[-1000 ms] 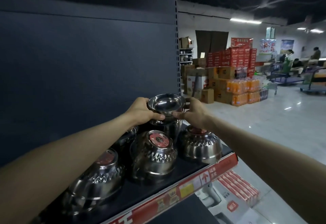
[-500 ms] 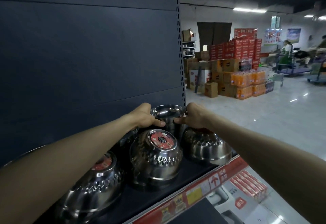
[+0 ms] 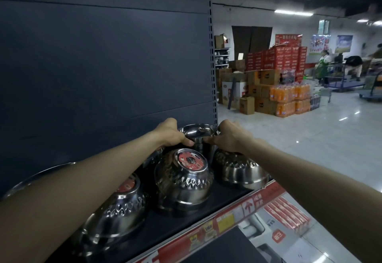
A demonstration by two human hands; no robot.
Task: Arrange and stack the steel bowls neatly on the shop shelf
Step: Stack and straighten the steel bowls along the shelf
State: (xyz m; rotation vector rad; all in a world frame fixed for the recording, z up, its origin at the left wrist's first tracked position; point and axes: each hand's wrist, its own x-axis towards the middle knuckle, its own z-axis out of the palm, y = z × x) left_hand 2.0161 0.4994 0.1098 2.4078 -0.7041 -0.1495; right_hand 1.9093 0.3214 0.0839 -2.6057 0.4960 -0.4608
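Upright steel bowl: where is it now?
Head view, centre: upright bowl at the shelf back, between left hand and right hand, behind the stickered bowl.

Both arms reach over the dark shelf (image 3: 206,213). The left hand (image 3: 171,132) and right hand (image 3: 229,136) grip opposite sides of the upright steel bowl (image 3: 196,130) at the back, close to the slotted upright post (image 3: 213,66). In front sit three upside-down embossed bowls: the middle bowl (image 3: 184,182) with a red sticker on its base, the right bowl (image 3: 239,169) near the shelf end, and the left bowl (image 3: 115,209) partly under the left forearm. A red price strip (image 3: 227,219) edges the shelf.
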